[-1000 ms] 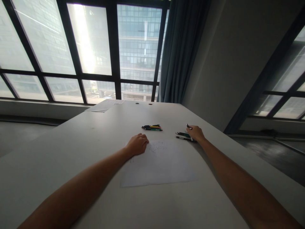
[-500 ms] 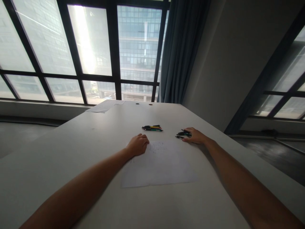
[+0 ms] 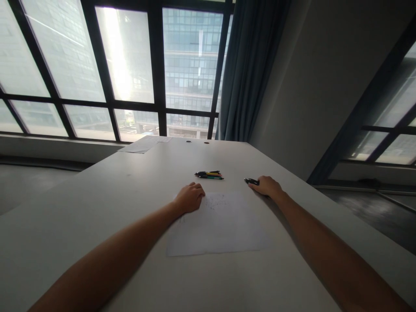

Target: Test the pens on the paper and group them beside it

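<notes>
My right hand (image 3: 267, 186) is closed around a small bunch of dark pens (image 3: 252, 181); their ends stick out to the left between thumb and fingers. How many there are cannot be made out. My left hand (image 3: 190, 197) rests with curled fingers on the upper left corner of a white sheet of paper (image 3: 224, 234), its palm side hidden. Small handwritten marks run along the sheet's upper part. Just beyond the sheet, several pens (image 3: 209, 175), black, yellow and green, lie side by side, apart from both hands.
The white table (image 3: 156, 169) stretches toward the windows. More paper (image 3: 138, 147) lies at its far left corner. Two small round dark discs (image 3: 197, 142) are set near the far edge. A blue curtain (image 3: 248, 73) hangs behind the table.
My right hand has drawn the loosely spread dark pens together and closed on them. My left hand stays on the sheet, and the other pens have not moved.
</notes>
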The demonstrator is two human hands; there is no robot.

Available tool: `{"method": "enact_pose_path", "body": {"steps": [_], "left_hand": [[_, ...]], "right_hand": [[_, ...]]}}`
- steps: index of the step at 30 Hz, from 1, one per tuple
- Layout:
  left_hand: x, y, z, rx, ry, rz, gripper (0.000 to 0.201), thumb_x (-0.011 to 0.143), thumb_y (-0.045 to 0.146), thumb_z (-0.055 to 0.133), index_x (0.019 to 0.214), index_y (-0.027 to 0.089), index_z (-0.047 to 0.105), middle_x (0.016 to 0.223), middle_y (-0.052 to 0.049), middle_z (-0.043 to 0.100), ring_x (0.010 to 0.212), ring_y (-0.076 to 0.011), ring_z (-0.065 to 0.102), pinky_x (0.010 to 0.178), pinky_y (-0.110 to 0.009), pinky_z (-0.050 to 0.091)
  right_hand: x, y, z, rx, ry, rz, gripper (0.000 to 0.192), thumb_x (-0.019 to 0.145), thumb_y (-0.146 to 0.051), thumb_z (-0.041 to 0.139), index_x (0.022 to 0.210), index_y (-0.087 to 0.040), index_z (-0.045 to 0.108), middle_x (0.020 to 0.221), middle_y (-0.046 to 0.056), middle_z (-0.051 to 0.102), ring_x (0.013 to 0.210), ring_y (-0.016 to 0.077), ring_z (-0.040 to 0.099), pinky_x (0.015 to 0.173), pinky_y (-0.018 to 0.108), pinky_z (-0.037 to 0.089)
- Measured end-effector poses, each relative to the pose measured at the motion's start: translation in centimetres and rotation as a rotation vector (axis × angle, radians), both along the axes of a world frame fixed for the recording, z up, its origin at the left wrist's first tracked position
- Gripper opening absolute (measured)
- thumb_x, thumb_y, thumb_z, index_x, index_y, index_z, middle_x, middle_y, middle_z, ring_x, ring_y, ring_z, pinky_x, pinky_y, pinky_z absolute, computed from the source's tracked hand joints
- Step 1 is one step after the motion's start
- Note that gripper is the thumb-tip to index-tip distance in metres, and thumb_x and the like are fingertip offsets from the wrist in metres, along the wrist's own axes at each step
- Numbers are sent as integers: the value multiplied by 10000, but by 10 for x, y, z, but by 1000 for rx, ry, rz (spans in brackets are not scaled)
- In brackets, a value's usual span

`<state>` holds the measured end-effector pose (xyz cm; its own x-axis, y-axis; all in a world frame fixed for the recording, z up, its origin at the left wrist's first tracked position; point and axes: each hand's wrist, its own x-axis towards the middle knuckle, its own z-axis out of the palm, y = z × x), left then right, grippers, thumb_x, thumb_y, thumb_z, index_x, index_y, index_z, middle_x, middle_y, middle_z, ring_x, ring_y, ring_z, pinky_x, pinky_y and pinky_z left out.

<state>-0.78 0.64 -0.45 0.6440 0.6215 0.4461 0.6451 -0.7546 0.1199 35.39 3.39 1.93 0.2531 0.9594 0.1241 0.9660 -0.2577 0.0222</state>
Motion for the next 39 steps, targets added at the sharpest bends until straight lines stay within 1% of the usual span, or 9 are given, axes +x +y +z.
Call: {"method": "enact_pose_path", "body": {"steps": [6, 10, 12, 15, 19, 23, 26, 32, 39], "left_hand": [[0, 0, 1, -4, -6, -3, 237, 841, 146, 496, 925, 193, 713, 1004, -50, 687, 919, -217, 584, 830, -347, 517], [0, 0, 1, -8, -2, -3, 239, 842, 149, 495, 928, 191, 714, 1010, -53, 685, 921, -219, 582, 836, -354, 518], [0, -1, 1, -11, -2, -1, 242, 845, 153, 493, 931, 190, 715, 1009, -58, 683, 923, -217, 582, 839, -352, 518], [0, -1, 2, -13, -4, -1, 245, 852, 164, 486, 929, 190, 717, 1002, -65, 681, 924, -213, 582, 844, -346, 519], [0, -1, 2, -15, -12, -5, 249, 852, 161, 483, 926, 195, 718, 998, -62, 682, 928, -216, 583, 851, -351, 518], [0, -1, 2, -19, -14, -3, 233, 845, 155, 500, 921, 193, 717, 999, -67, 681, 924, -215, 584, 848, -350, 517], [0, -1, 1, -13, -15, -6, 233, 847, 151, 499, 923, 194, 714, 1001, -63, 681, 925, -216, 584, 846, -349, 516], [0, -1, 1, -9, -8, -1, 244, 842, 147, 490, 928, 196, 713, 1005, -55, 681, 927, -216, 583, 840, -345, 517], [-1, -1, 2, -11, -7, -3, 243, 844, 153, 491, 931, 194, 714, 1006, -59, 682, 930, -216, 584, 844, -343, 515]], "right_hand": [[-10, 7, -1, 41, 126, -106, 680, 809, -675, 497, 1017, -60, 698, 1020, 250, 672, 974, 333, 649, 745, 347, 489], [7, 13, -1, 101, 183, -134, 451, 899, -395, 468, 1061, -33, 682, 1036, 247, 678, 1001, 299, 652, 778, 303, 482], [17, 14, -3, 106, 180, -140, 353, 841, -268, 537, 1065, -36, 682, 1046, 239, 680, 1010, 294, 649, 778, 289, 476], [25, 13, -9, 121, 176, -129, 360, 776, -219, 594, 1086, -58, 679, 1061, 224, 683, 1013, 297, 648, 782, 288, 471], [21, 13, -12, 126, 202, -76, 390, 848, -375, 532, 1091, -109, 682, 1065, 191, 689, 1007, 283, 652, 804, 306, 470], [8, 13, -11, 54, 167, 14, 694, 791, -631, 539, 1245, -110, 594, 1218, 218, 603, 1107, 331, 591, 863, 373, 463], [1, 13, -12, 6, 117, 59, 821, 717, -688, 596, 1315, -128, 536, 1277, 227, 547, 1125, 345, 571, 883, 393, 458], [4, 16, -15, 39, 66, 124, 583, 803, -500, 598, 1236, -111, 576, 1203, 183, 611, 1121, 268, 583, 919, 303, 431], [17, 13, -11, 22, 57, 181, 451, 837, -409, 593, 1189, -129, 618, 1181, 158, 637, 1065, 251, 604, 898, 304, 434]]}}
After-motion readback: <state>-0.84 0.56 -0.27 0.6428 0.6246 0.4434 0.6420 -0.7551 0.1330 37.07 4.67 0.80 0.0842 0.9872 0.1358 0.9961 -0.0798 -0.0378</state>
